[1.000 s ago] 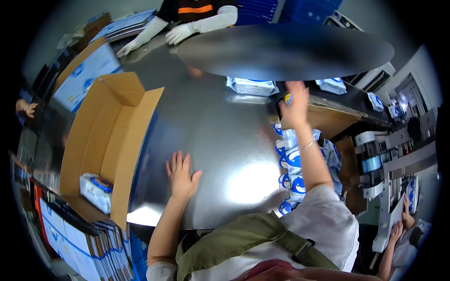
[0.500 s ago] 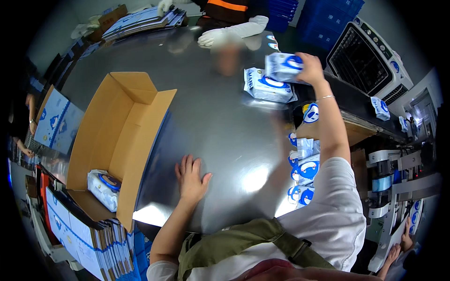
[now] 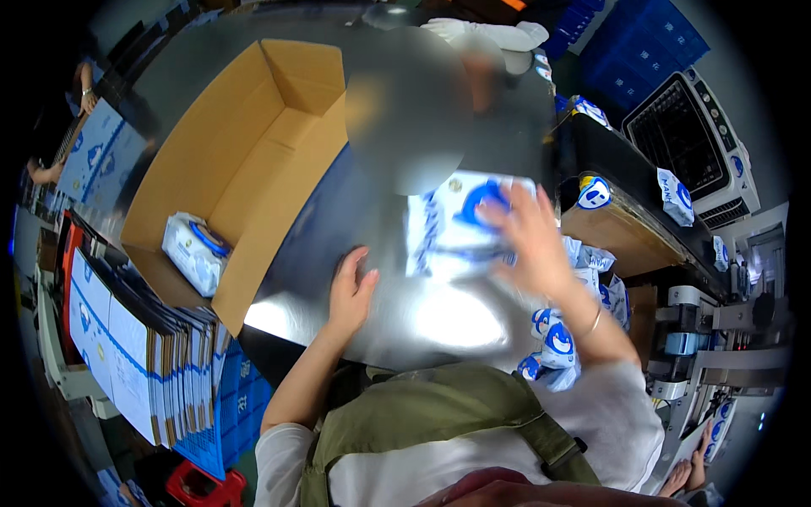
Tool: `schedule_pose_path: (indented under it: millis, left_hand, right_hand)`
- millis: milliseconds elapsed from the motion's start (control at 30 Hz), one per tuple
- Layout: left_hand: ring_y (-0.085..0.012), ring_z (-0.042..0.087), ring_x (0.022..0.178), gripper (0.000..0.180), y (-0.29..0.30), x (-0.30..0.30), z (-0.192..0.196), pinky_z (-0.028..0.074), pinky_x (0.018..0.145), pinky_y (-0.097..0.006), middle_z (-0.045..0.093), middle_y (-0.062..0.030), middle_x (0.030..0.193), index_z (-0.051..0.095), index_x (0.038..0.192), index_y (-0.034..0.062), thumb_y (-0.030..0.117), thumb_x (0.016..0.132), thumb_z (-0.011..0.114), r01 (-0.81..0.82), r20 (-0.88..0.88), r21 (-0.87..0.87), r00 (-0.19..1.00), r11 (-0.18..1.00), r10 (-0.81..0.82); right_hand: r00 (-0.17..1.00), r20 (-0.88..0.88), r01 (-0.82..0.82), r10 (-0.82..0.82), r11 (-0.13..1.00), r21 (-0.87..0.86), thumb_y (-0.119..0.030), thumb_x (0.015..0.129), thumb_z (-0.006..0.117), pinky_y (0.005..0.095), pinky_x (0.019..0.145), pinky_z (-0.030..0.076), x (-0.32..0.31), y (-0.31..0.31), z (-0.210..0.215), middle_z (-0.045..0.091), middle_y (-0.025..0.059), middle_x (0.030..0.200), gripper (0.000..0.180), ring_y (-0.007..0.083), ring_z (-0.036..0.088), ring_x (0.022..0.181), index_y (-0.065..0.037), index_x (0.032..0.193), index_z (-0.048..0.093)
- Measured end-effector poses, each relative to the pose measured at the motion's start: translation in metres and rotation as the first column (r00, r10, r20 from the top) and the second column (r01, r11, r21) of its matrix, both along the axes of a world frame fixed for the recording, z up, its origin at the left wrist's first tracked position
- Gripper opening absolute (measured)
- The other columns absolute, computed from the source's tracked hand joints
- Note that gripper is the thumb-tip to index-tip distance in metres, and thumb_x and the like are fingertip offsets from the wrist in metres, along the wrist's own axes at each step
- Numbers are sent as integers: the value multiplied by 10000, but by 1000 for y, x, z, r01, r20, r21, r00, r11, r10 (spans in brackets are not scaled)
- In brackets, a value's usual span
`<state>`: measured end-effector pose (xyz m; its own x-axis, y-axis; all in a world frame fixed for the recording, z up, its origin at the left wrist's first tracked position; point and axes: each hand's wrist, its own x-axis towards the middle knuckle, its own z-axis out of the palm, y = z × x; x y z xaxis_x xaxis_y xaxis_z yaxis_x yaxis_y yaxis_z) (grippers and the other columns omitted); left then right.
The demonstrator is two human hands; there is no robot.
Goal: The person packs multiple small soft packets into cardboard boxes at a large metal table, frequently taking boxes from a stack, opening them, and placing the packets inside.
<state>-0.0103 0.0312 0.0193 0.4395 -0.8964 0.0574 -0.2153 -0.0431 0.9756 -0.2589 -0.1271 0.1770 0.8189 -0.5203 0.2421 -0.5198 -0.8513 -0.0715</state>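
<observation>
A white and blue soft pack of wipes (image 3: pixel 439 224) is over the metal table in front of me, smeared by motion. My right hand (image 3: pixel 536 245) grips its right side, fingers over the top and thumb at the near edge. Whether a second pack lies beneath it I cannot tell. To the left of the pack, my left hand (image 3: pixel 349 296) is held open, thumb apart from the fingers, with nothing in it. A brown cardboard box (image 3: pixel 291 148), its mouth facing me, stands farther left. Inside its near end lies another wipes pack (image 3: pixel 193 253).
Flattened cartons (image 3: pixel 160 372) are stacked at the lower left by a blue crate (image 3: pixel 221 422). Several loose packs (image 3: pixel 553 342) lie by the table's right edge. Beyond runs a dark conveyor (image 3: pixel 629 165) carrying packs. A co-worker's white-sleeved arm (image 3: pixel 498 35) rests at the far side.
My right hand has come from the far right toward the table's middle, bringing wipes with it. My left hand has turned, its fingers now toward the right. The view has shifted.
</observation>
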Motion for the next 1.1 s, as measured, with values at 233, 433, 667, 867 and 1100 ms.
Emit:
schedule_pose_path:
  millis: [233, 433, 667, 867, 1100]
  left_hand:
    - [-299, 466, 1241, 562, 49, -8, 13, 396, 1004, -386, 463, -190, 1333, 432, 1319, -24, 163, 834, 647, -36, 0, -118, 999, 992, 37]
    - [-417, 272, 1375, 866, 4, -35, 73, 215, 1112, -541, 291, -244, 1471, 371, 1396, 37, 247, 668, 789, 134, 727, -133, 686, 982, 5]
    - [-352, 242, 1416, 985, 4, -4, 105, 139, 1115, -601, 285, -235, 1495, 404, 1413, 96, 329, 565, 848, 207, 864, 244, 397, 947, -310]
    - [-376, 239, 1412, 1016, 35, 7, 120, 161, 1098, -619, 278, -213, 1502, 386, 1419, 129, 334, 539, 851, 204, 870, 392, 236, 897, -434]
    - [-431, 216, 1401, 991, 11, -18, 149, 150, 1077, -655, 266, -226, 1503, 377, 1435, 114, 527, 629, 779, 418, 778, 321, 396, 850, -488]
  right_hand:
    - [999, 42, -25, 21, 994, 109, -229, 479, 875, 519, 1071, 312, 32, 56, -18, 421, 191, 1403, 1028, 392, 393, 1311, -187, 1404, 430]
    - [995, -100, 74, 2, 658, 750, -321, 524, 869, 348, 962, 444, 75, -104, -33, 611, 175, 1220, 907, 289, 585, 1119, -31, 1304, 509]
    - [925, -57, -150, 375, 498, 854, -507, 597, 835, 335, 988, 426, 107, -56, -48, 554, 167, 1304, 982, 265, 538, 1184, -32, 1369, 457]
    - [944, 328, -331, 39, 118, 936, -489, 878, 588, 354, 1043, 374, 101, -17, -112, 513, 179, 1361, 663, 291, 486, 1248, -25, 1345, 507]
    - [939, 292, 133, -184, 973, 187, -376, 846, 633, 485, 1123, 246, 31, -43, -141, 473, 215, 1364, 552, 344, 373, 1335, -52, 1283, 541]
